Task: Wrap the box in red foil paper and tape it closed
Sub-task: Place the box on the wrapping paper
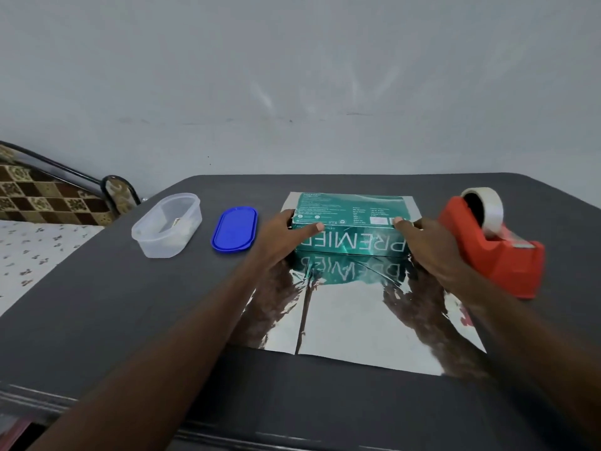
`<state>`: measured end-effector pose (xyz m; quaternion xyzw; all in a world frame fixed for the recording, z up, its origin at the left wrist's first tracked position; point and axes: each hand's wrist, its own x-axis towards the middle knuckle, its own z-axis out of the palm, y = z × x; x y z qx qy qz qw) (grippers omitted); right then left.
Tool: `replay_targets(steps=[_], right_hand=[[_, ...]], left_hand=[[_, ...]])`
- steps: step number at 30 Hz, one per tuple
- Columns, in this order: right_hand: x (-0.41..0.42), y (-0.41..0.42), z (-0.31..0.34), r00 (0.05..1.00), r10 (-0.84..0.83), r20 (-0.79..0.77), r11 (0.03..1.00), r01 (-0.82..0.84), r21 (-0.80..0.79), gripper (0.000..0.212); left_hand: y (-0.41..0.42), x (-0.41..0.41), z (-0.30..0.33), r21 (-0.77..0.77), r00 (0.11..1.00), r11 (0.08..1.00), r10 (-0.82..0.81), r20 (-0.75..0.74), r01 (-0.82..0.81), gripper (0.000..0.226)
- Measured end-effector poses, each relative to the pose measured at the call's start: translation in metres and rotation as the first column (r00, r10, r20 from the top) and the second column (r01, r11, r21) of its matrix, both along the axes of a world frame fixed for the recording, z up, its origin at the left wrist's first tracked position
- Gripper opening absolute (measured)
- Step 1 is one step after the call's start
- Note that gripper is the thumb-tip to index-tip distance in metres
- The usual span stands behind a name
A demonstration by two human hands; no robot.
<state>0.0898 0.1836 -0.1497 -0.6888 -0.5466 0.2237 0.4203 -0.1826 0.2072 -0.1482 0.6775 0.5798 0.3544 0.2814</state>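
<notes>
A teal box (pixel 353 222) printed with white letters lies on the far part of a foil sheet (pixel 354 323) spread on the dark table, silver side up. My left hand (pixel 283 237) grips the box's left end, thumb on the front face. At the box's right end, my right hand (pixel 429 244) holds it the same way, thumb on the upper front edge. The foil mirrors the box and both arms. A red tape dispenser (pixel 497 245) with a roll of clear tape stands just right of my right hand.
A clear plastic tub (pixel 167 224) and its blue lid (pixel 234 228) lie to the left of the foil. The dark table (pixel 113 304) ends at a grey wall behind. A patterned bed and a metal chair frame (pixel 110 187) stand at the far left.
</notes>
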Motion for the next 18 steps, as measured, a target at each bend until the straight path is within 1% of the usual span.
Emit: replay_targets(steps=[2,3,4,5,6,7,9,11,12,14,15,18], right_hand=[[-0.005,-0.003,0.005,0.998,-0.012,0.056,1.000,0.011,0.022,0.050],[-0.007,-0.003,0.006,0.986,-0.041,0.159,0.996,0.027,0.089,0.058],[-0.009,0.000,0.008,0.951,-0.068,0.303,0.986,0.017,0.168,0.065],[-0.013,0.000,0.010,0.894,-0.086,0.439,0.974,-0.017,0.226,0.070],[-0.017,0.001,0.014,0.840,-0.078,0.536,0.963,-0.076,0.259,0.073],[-0.022,0.003,0.019,0.796,-0.039,0.604,0.957,-0.145,0.252,0.076],[-0.035,0.006,0.029,0.705,0.056,0.707,0.947,-0.262,0.187,0.085],[-0.047,0.015,0.031,0.590,0.122,0.798,0.939,-0.330,0.101,0.100],[-0.051,0.022,0.030,0.540,0.159,0.827,0.938,-0.344,0.045,0.106],[-0.055,0.029,0.020,0.433,0.242,0.868,0.937,-0.335,-0.094,0.112],[-0.057,0.034,0.015,0.404,0.255,0.879,0.936,-0.330,-0.120,0.112],[-0.055,0.042,0.008,0.388,0.226,0.893,0.941,-0.323,-0.098,0.104]], left_hand=[[0.002,-0.001,-0.001,-0.021,1.000,1.000,-0.012,-0.011,0.011,0.065],[0.002,-0.002,-0.002,-0.024,1.000,1.000,-0.009,-0.012,0.009,0.076],[0.004,-0.003,-0.003,-0.028,1.000,1.000,0.001,-0.009,-0.001,0.089],[0.004,-0.004,-0.002,-0.025,1.000,1.000,0.017,-0.007,-0.018,0.099],[0.003,-0.005,0.001,-0.023,0.999,0.999,0.033,0.013,-0.032,0.103],[0.003,-0.005,0.004,-0.015,0.998,0.999,0.043,0.036,-0.043,0.101],[0.007,-0.004,0.014,0.002,0.994,0.998,0.067,0.082,-0.067,0.092],[0.018,-0.004,0.025,0.048,0.993,0.995,0.086,0.084,-0.091,0.098],[0.025,-0.003,0.034,0.059,0.993,0.993,0.096,0.061,-0.100,0.096],[0.037,-0.002,0.044,0.070,0.991,0.992,0.114,-0.067,-0.109,0.079],[0.045,-0.001,0.050,0.070,0.985,0.993,0.105,-0.134,-0.097,0.073],[0.069,0.008,0.067,0.042,0.952,0.999,0.024,-0.304,-0.012,0.062]])
